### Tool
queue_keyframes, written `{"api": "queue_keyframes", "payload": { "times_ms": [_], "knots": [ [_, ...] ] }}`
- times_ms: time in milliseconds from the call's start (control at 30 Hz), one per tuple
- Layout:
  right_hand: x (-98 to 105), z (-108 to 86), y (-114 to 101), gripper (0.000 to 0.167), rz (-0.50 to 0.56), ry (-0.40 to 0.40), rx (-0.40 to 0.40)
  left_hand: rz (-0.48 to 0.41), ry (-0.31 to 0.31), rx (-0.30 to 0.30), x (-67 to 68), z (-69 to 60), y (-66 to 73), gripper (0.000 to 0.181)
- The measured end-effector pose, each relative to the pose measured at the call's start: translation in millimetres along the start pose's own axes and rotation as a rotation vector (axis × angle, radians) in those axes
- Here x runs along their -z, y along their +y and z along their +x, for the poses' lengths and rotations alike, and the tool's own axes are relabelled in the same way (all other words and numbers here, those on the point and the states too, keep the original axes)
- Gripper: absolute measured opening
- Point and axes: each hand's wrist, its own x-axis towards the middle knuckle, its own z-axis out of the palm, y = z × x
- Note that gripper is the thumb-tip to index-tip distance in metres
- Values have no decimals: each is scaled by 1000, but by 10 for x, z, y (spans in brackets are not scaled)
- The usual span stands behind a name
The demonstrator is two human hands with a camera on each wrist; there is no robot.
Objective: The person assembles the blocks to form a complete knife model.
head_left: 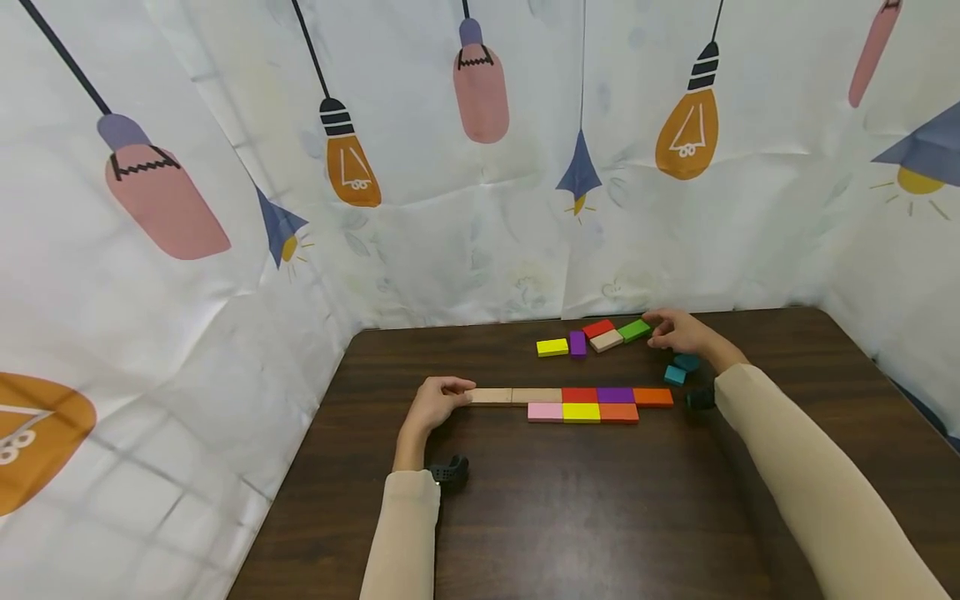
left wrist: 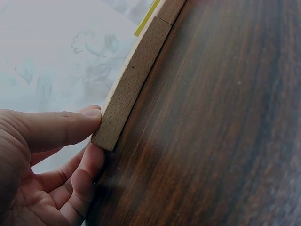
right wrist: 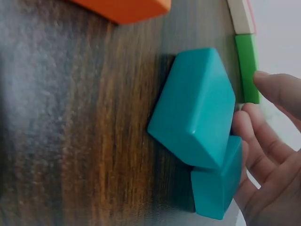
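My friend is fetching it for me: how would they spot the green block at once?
Start at the dark wooden table and look along its far edge, by the white patterned sheet. There, the green block lies between a beige block and the person's right hand. It is the only green block in view.

The long row of bare-wood and coloured rectangular blocks (head_left: 580, 396) has wide passage over the dark wood-grain table (head_left: 592, 517) in front, past the shorter pink-yellow-orange row (head_left: 581, 412). Five loose rectangular blocks (head_left: 577, 344) leave a narrow lane behind it; two teal blocks (head_left: 675, 375) crowd its right end from behind, the left hand (head_left: 435, 403) its left.
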Motion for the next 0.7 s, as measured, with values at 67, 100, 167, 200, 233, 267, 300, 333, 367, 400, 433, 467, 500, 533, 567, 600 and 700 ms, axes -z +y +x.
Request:
{"api": "queue_keyframes", "payload": {
  "times_ms": [67, 100, 167, 200, 233, 267, 300, 333, 367, 400, 433, 467, 500, 533, 567, 600, 700],
  "knots": [
    [1, 19, 15, 59, -1, -8, 0, 1, 2, -3, -5, 5, -1, 18],
    [1, 30, 18, 60, -3, -12, -1, 3, 4, -4, -8, 8, 0, 18],
    [2, 47, 11, 62, -4, -24, -6, 2, 8, -4, -11, 13, -2, 18],
    [3, 56, 5, 63, -9, -29, -14, 1, 10, -3, -12, 16, -2, 18],
    [2, 63, -3, 63, -8, -35, -22, 1, 11, -1, -12, 17, -2, 18],
    [3, 70, -8, 64, -14, -42, -25, 0, 9, -1, -14, 16, -5, 18],
    [5, 73, -12, 65, -24, -49, -25, 0, 8, 1, -15, 16, -6, 18],
    [6, 79, -15, 65, -34, -56, -29, -1, 7, 2, -15, 15, -7, 18],
    [7, 83, -17, 64, -44, -60, -33, -2, 6, 4, -16, 14, -9, 18],
    [8, 87, -17, 64, -52, -65, -32, -5, 6, 6, -14, 14, -8, 18],
    [9, 90, -18, 63, -54, -70, -33, -6, 5, 8, -14, 13, -7, 18],
    [10, 93, -17, 61, -62, -75, -28, -8, 5, 9, -11, 13, -6, 18],
    [9, 96, -19, 60, -66, -75, -30, -10, 7, 10, -9, 13, -2, 18],
    [9, 98, -21, 58, -67, -75, -32, -10, 9, 10, -8, 12, -1, 18],
    [9, 99, -24, 57, -69, -76, -27, -9, 10, 9, -9, 12, 0, 18],
    [8, 101, -25, 57, -70, -76, -26, -7, 12, 9, -9, 11, 2, 18],
    [2, 106, -37, 58, -75, -72, -28, 0, 17, 4, -13, 11, 1, 18]
  ]
}}
